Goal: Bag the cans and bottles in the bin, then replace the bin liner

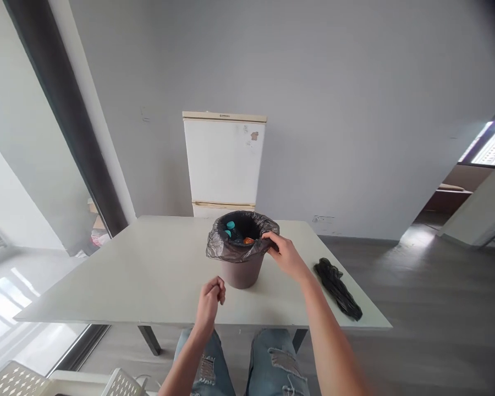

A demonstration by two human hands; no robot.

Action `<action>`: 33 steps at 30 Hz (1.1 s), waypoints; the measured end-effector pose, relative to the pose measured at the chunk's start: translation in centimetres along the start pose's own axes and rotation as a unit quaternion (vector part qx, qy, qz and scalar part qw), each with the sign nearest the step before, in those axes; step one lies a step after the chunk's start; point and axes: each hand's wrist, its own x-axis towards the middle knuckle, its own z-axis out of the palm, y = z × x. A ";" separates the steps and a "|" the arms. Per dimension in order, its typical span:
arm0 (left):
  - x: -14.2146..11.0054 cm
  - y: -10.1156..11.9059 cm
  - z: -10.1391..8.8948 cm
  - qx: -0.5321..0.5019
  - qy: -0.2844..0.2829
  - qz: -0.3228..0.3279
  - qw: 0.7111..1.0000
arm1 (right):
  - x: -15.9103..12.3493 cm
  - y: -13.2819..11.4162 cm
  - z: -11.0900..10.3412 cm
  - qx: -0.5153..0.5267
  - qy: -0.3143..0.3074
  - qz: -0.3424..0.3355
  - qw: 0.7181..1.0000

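A brownish trash bin [242, 275] stands upright on the pale table, lined with a black trash bag [225, 248] whose edge is folded out over the rim. Inside lie bottles with teal caps [230, 225] and something orange [248, 240]; the rest of the contents is dark. With fingers and thumb closed on the bag's edge, my right hand [284, 254] is at the bin's right side. My left hand [210, 297] is curled in a loose fist in front of the bin, apart from it, with nothing showing in it.
A bunched black plastic bag [338, 289] lies near the right edge of the table [119, 280]. Behind the table stands a white fridge [225, 162] against the grey wall. White perforated baskets [18, 379] are at the lower left.
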 end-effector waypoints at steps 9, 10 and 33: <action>4.1 9.6 0.9 -0.194 0.017 -0.014 0.981 | -2.9 3.5 -5.1 0.088 0.140 0.007 0.986; 4.8 10.2 0.9 -0.207 0.039 0.003 0.977 | -3.0 4.1 -5.2 0.102 0.183 0.018 0.978; 11.8 14.1 -1.0 -0.179 0.083 0.003 0.980 | -0.8 4.5 -1.0 0.364 0.192 0.075 0.908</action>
